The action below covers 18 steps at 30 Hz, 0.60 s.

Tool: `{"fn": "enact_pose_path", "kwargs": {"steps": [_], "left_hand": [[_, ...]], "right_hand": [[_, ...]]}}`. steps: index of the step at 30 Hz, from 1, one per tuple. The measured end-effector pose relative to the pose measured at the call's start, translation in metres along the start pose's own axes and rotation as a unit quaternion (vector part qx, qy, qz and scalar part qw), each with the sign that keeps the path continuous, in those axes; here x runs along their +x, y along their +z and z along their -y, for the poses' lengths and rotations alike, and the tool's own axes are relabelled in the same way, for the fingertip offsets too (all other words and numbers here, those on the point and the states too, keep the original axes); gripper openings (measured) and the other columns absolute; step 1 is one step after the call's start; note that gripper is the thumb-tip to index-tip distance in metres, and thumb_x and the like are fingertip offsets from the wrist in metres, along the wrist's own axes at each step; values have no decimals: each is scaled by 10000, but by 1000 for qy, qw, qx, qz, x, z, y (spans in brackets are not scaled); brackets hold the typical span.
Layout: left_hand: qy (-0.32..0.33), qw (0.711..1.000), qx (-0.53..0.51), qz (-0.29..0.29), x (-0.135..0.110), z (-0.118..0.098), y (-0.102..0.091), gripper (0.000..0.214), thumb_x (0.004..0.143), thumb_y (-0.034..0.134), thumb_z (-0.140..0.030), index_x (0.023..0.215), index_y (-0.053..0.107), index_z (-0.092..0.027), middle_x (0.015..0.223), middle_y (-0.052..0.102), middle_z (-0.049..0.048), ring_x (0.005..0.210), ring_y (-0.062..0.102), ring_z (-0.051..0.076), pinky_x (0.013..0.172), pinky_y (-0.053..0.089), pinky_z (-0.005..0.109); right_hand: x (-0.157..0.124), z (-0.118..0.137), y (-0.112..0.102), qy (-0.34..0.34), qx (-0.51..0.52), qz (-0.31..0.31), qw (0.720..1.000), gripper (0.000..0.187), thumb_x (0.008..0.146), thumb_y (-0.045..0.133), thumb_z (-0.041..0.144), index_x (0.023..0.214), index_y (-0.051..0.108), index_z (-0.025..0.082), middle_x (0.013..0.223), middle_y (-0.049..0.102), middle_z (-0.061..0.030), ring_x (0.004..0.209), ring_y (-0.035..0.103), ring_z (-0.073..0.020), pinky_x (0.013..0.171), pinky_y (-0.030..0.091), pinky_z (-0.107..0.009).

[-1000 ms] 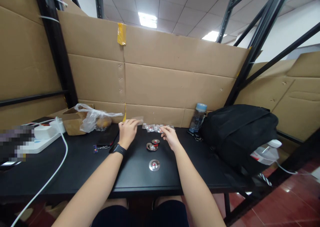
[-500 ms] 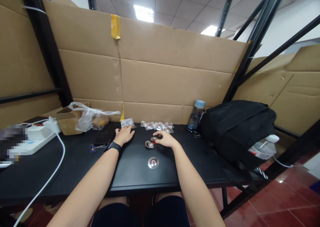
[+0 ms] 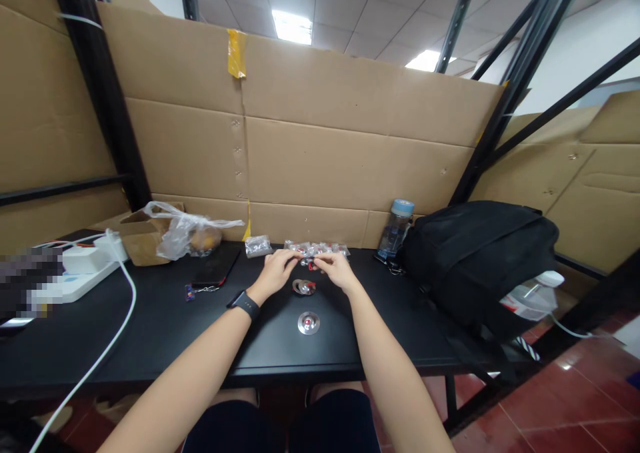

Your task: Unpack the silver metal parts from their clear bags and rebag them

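Observation:
My left hand (image 3: 275, 272) and my right hand (image 3: 337, 269) meet over the black table (image 3: 150, 333), fingertips pinched together on a small silver and red part (image 3: 309, 262). Just below them lies a silver ring-shaped part (image 3: 303, 287). Nearer to me sits a silver disc with a red centre (image 3: 309, 322). Behind the hands runs a row of small clear bags of parts (image 3: 317, 247), and one more clear bag (image 3: 258, 246) lies to the left. A black watch is on my left wrist.
A black backpack (image 3: 480, 260) and a blue-capped bottle (image 3: 396, 228) stand at the right. At the left are a phone (image 3: 216, 271), a keyring (image 3: 196, 289), a cardboard box with a plastic bag (image 3: 183, 233), a white power strip (image 3: 75, 273) and its cable. Cardboard walls enclose the back.
My left hand left the clear bag at the left and moved right. My right hand lifted a small part off the table, and both hands now pinch it together.

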<state>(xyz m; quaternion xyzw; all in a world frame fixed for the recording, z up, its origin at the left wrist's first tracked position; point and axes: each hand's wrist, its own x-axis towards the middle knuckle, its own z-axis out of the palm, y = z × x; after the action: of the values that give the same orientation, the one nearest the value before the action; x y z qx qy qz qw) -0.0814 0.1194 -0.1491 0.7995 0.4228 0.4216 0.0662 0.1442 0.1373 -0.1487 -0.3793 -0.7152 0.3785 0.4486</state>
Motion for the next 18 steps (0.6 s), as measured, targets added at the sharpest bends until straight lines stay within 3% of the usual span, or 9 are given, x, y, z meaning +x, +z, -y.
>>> {"fn": "enact_pose_path", "kwargs": {"steps": [3,8,14,18], "left_hand": [[22,996,-80,-10,-2,-8,6,250,960,507,-291,1122,695,-258,1132,726,49,1087,629,213,986,471,374],[27,990,-137,-5,-3,-6,1,219,923,587,-352,1028,734,-228,1071,743,64,1038,640,224,964,484,378],[18,991,-132,-13,-1,-11,-2,183,922,572,-326,965,703,-206,1028,733,61,1009,634,220,941,471,359],[-12,998,-62,-16,-2,-15,-2,158,921,543,-279,978,681,-227,1020,725,37,983,625,216,887,461,347]], "right_hand": [[-3,7,6,35,120,18,992,366,763,765,492,965,734,189,873,759,-59,778,727,-190,645,517,-251],[-11,18,17,80,228,50,969,401,712,829,477,930,692,170,906,741,-60,779,735,-172,689,559,-245],[-13,26,21,90,275,60,955,422,714,835,466,1007,678,206,957,739,-54,783,741,-184,734,579,-287],[-13,28,23,86,250,58,963,480,753,787,485,1135,699,208,970,743,-68,799,738,-181,751,576,-287]]}}
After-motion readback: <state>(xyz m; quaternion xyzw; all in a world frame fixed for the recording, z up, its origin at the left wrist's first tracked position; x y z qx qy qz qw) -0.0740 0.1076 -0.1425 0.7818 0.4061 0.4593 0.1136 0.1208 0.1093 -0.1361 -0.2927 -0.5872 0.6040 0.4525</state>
